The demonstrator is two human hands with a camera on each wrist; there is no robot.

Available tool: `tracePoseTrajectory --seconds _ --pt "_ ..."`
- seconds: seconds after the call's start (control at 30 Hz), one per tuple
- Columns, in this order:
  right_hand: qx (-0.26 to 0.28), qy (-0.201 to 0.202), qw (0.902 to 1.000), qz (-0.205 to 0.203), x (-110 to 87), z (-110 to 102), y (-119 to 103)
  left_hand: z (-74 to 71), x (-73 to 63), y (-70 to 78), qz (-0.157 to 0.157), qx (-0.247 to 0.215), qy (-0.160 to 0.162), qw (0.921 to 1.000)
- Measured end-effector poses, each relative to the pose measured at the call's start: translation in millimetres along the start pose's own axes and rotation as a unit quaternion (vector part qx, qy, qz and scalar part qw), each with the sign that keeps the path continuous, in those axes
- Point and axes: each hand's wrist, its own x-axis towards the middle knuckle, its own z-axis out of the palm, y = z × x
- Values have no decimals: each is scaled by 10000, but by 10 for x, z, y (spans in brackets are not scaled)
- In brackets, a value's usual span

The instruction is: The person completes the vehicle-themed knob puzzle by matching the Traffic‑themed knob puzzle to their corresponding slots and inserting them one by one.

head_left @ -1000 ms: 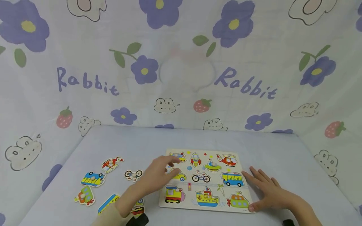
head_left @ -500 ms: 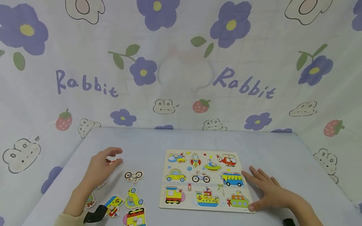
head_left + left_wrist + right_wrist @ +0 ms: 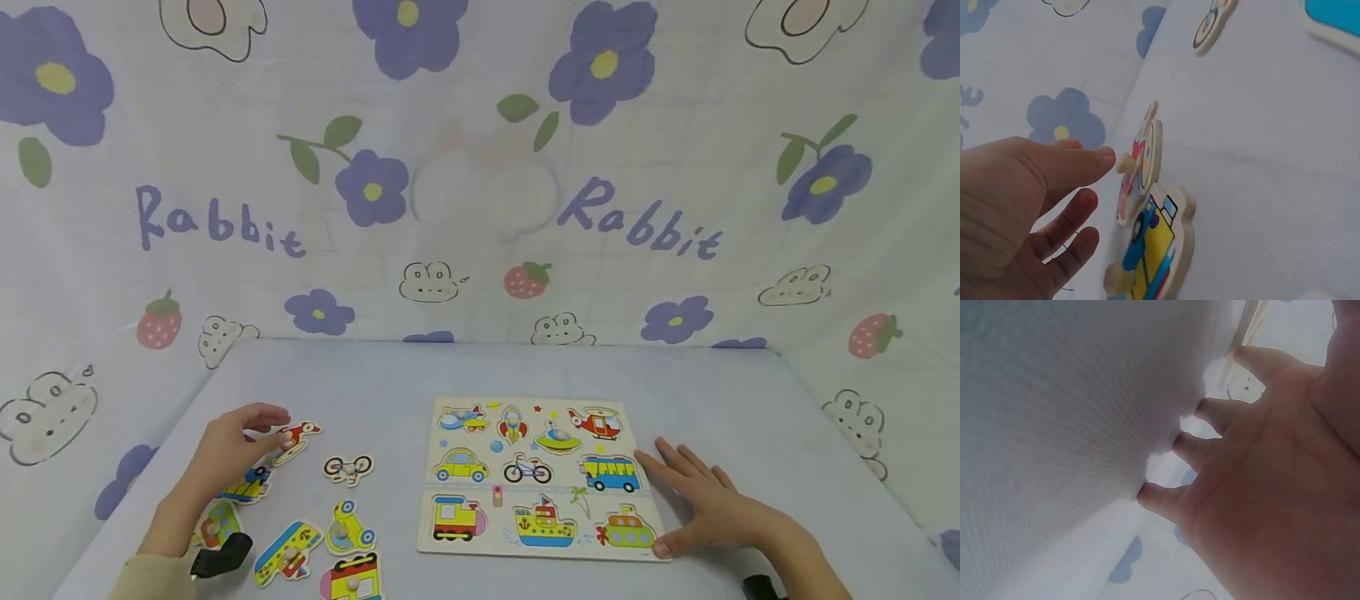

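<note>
Above the loose wooden pieces, my left hand (image 3: 232, 446) reaches to the helicopter puzzle piece (image 3: 297, 440). The left wrist view shows the thumb (image 3: 1082, 165) right by that piece's wooden knob, with the other fingers loosely bent; no firm pinch shows. Just nearer lies the bus piece (image 3: 1160, 250), partly under the hand in the head view. My right hand (image 3: 708, 500) rests with spread fingers at the right edge of the puzzle board (image 3: 498, 537), its thumb at the lower right corner. In the right wrist view its fingertips press on the cloth.
Other loose pieces lie left of the board: a bicycle (image 3: 348, 469), a car (image 3: 348, 531), a train (image 3: 355, 575), a ship (image 3: 288, 552) and a submarine (image 3: 217, 523). Knobbed plane (image 3: 463, 419), rocket (image 3: 513, 425) and saucer (image 3: 558, 438) pieces sit in the board. A patterned curtain hangs behind.
My left hand has left the plane at the board's upper left and moved left to the helicopter piece, then shifted slightly farther left. The right hand stays at the board's edge.
</note>
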Motion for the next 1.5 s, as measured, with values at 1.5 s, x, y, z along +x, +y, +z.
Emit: tracePoseTrajectory --seconds 1.5 --pt "100 -55 9999 47 0 -18 -16 20 38 -129 -394 30 -198 9990"
